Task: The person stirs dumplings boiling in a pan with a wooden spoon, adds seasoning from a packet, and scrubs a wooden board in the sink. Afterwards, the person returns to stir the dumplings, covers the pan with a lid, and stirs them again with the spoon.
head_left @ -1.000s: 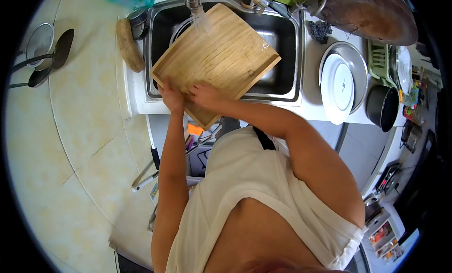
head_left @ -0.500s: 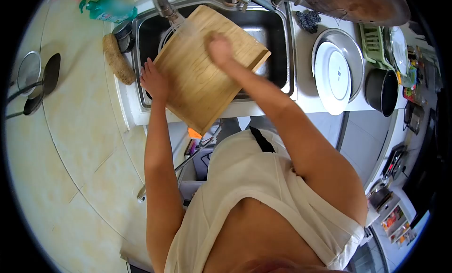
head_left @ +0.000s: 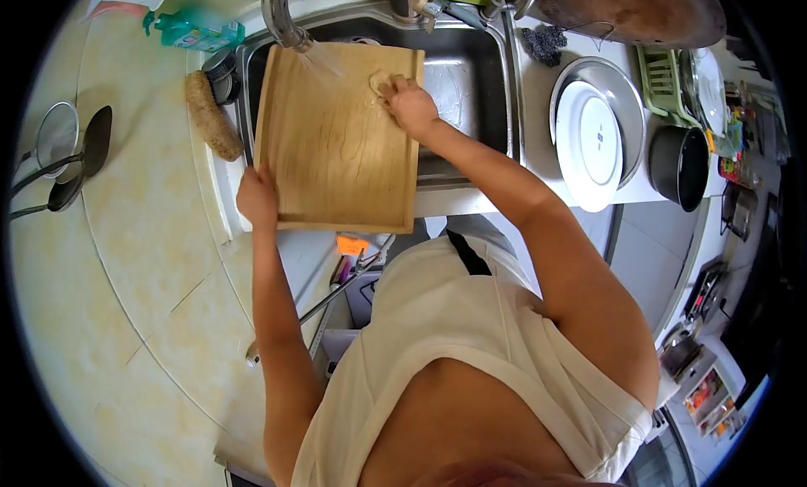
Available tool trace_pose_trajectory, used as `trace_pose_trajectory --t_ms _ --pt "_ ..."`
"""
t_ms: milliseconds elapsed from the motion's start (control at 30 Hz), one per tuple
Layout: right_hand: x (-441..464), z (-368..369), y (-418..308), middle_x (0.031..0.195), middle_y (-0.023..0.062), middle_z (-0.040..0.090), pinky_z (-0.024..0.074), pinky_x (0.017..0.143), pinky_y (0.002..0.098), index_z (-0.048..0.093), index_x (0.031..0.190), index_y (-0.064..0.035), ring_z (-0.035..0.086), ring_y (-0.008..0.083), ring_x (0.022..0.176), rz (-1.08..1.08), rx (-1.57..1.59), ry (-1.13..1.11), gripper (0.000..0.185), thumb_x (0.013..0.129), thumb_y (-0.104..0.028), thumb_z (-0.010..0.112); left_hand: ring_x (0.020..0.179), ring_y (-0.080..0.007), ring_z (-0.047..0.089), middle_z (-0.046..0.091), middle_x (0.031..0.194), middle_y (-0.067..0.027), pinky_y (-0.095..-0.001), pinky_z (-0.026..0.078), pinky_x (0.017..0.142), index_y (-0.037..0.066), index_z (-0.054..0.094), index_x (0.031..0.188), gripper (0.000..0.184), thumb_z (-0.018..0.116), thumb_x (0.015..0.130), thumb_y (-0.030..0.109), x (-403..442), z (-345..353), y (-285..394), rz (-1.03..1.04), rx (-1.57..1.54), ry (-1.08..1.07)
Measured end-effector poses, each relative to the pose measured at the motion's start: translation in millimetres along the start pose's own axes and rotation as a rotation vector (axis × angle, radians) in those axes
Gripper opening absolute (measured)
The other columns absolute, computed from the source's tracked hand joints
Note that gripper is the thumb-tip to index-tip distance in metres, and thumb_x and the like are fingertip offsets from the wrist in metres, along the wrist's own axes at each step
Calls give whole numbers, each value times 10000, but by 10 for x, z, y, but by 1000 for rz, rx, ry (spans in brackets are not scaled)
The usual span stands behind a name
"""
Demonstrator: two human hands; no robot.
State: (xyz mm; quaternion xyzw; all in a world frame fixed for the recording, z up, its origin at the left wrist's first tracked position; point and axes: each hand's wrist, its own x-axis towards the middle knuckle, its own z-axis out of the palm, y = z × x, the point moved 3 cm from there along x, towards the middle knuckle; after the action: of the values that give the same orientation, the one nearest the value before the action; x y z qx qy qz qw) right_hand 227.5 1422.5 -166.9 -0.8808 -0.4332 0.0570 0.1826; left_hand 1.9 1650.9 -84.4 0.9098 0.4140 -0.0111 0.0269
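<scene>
A wooden board with raised side edges (head_left: pixel 328 151) lies over the left part of the steel sink (head_left: pixel 471 84), its near edge reaching past the counter. Water runs from the faucet (head_left: pixel 286 21) onto its upper left area. My left hand (head_left: pixel 257 198) grips the board's left edge near the lower corner, fingers closed. On the board's upper right part rests my right hand (head_left: pixel 410 106), its fingers pressed together around a pale tan cloth or sponge (head_left: pixel 382 84).
Left of the sink lie a brown root vegetable (head_left: pixel 208 117), a green bottle (head_left: pixel 192 31) and ladles (head_left: pixel 97 142). To the right are a white plate (head_left: pixel 590 147) over a metal bowl, a dark pot (head_left: pixel 679 168), a scrubber (head_left: pixel 544 45) and a green rack (head_left: pixel 664 84).
The board has turned from a diagonal to a nearly straight position. My left hand has closed on its left edge after lying spread. My right hand moved across the board to its upper right.
</scene>
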Motion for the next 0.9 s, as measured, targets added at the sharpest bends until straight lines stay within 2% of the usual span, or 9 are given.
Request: trace_pose_trajectory --t_ms 100,267,333,367,467,500,633,733,900 --pt "-107 124 -231 1010 165 574 558 676 362 634 1004 34 609 311 927 4 -109 -92 265 801 -118 557 741 -389 624 645 822 -175 -498 478 628 48 568 818 332 523 928 358 -335 -52 -16 -120 29 52" --pt "-463 286 -575 977 145 562 544 668 395 591 1034 2 615 288 809 -229 -318 -23 261 837 -160 532 743 -387 627 642 805 -168 -500 482 631 55 552 799 321 521 933 346 -598 -119 101 -233 -9 115" --pt "-194 199 -462 986 149 559 542 696 399 589 1050 5 610 292 828 -247 -297 11 273 840 -159 531 739 -392 622 641 813 -172 -498 478 627 54 546 859 287 520 935 330 -659 -114 78 -217 -49 112" --pt "59 231 -353 1058 194 559 548 704 371 645 961 25 613 310 874 -39 -98 21 250 837 -154 523 738 -395 619 641 818 -174 -498 476 624 53 543 889 273 519 936 321 -690 -102 60 -207 -65 110" --pt "830 297 19 1117 188 563 532 762 407 624 1018 31 614 325 903 89 -214 3 283 899 -162 455 732 -398 615 642 855 -192 -474 477 619 43 505 979 249 523 931 288 -698 234 -185 -237 -446 -47" --pt "1007 345 115 1150 180 557 526 788 403 633 1019 30 607 315 951 141 -201 23 281 894 -157 465 767 -390 627 655 893 -196 -444 485 652 37 482 1164 336 537 917 258 -682 354 -268 -319 -539 -218" --pt "1170 253 96 1159 173 558 527 804 386 666 976 0 591 314 1000 86 -227 -15 251 871 -140 487 861 -366 644 679 916 -170 -434 487 735 60 410 1379 570 587 888 287 -628 693 -216 -330 -852 -295" --pt "838 215 -51 1141 176 567 529 801 390 656 1005 -8 591 326 1002 38 -186 -81 256 869 -148 490 893 -360 648 679 953 -183 -433 493 749 45 536 1261 476 600 876 319 -505 631 -92 -126 -625 -158" --pt "-385 477 -364 1122 200 567 525 800 414 550 1181 -46 588 342 978 -152 86 -244 315 901 -171 478 934 -362 646 677 985 -194 -428 496 781 33 617 1126 367 582 881 304 -375 850 -143 -207 -620 -239"
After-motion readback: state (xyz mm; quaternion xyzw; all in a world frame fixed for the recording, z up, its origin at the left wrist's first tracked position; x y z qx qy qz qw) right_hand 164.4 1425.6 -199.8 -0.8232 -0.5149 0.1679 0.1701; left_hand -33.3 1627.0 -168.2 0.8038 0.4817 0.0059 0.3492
